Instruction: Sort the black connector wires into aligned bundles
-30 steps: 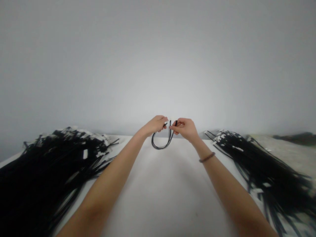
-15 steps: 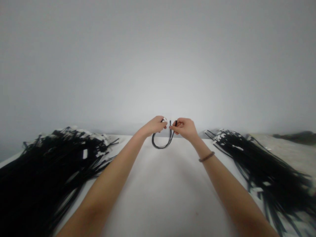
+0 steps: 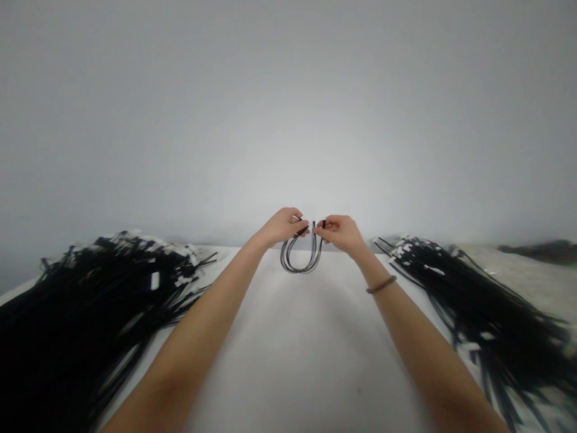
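Note:
A thin black cable [image 3: 301, 272] hangs in a U-shaped loop between my two hands, its strands slightly spread. My left hand [image 3: 288, 225] pinches one end of it, with a dark tip showing at the fingers. My right hand [image 3: 337, 231] is closed on the other side, where a short dark end stands up beside the thumb and another dark piece shows at the fingertips. The hands are a small gap apart, above the far edge of the white table [image 3: 311, 337].
On the left lies a big heap of black cables [image 3: 90, 307] with white connectors. A second cable bundle [image 3: 478, 300] lies on the right, beside pale plastic sheeting [image 3: 527, 273]. A plain grey wall [image 3: 288, 108] rises behind the table.
The cable's strands have spread apart at the loop. My left fingers have shifted, and a dark tip now shows where a white piece was. My right hand has moved slightly right.

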{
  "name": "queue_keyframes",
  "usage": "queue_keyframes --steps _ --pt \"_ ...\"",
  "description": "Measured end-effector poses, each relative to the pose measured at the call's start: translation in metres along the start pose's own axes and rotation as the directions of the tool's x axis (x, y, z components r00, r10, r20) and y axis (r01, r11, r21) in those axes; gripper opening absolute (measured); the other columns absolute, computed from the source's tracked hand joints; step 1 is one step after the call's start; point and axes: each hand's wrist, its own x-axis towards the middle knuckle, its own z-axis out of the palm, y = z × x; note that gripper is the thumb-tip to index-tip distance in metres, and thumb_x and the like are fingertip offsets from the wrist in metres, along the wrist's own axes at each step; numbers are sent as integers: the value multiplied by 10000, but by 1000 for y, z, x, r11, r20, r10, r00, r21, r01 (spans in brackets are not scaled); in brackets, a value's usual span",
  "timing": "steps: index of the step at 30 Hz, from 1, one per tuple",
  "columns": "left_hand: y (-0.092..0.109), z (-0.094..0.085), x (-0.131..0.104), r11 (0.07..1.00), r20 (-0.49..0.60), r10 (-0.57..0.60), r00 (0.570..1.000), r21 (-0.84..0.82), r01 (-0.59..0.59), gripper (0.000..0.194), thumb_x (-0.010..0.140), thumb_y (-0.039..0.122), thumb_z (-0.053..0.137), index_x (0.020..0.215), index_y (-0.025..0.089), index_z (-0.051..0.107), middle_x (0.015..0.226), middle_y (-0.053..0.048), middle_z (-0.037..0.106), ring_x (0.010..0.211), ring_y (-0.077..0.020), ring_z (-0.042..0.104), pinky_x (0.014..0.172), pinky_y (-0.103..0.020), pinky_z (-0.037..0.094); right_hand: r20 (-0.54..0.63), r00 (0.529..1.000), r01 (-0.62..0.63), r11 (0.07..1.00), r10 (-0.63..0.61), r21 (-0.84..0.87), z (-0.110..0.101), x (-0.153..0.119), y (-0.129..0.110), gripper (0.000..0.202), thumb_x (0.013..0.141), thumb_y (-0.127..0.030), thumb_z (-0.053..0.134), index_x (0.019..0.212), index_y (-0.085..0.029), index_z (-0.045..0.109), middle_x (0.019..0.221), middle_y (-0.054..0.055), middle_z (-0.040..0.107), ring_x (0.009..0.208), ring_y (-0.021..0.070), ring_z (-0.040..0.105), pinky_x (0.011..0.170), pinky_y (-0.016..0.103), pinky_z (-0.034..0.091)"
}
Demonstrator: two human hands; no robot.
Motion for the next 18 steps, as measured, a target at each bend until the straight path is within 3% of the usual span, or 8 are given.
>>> queue_keyframes --steps 5,13,18 --pt "-1 -2 0 998 -44 43 998 40 -41 227 644 316 610 689 100 552 606 -64 608 534 -119 545 475 -203 394 -4 1000 24 995 -25 -94 -2 0 -1 321 677 -418 528 521 -143 472 467 12 544 459 114 551 407 170 350" --pt "11 -1 -5 938 -60 -27 998 -348 5 319 583 309 689 748 61 574 687 -110 621 612 -141 581 619 -287 477 -51 996 -64 970 78 236 -8 3 0 293 685 -393 516 555 -130 505 453 7 506 380 87 474 373 185 377" --pt "12 -2 -5 906 -88 -3 996 -421 -35 338 580 307 697 772 55 578 691 -103 619 624 -131 578 665 -305 480 -80 993 -65 972 85 228 -9 5 3 290 677 -392 526 565 -125 518 468 16 519 384 86 478 369 182 379"
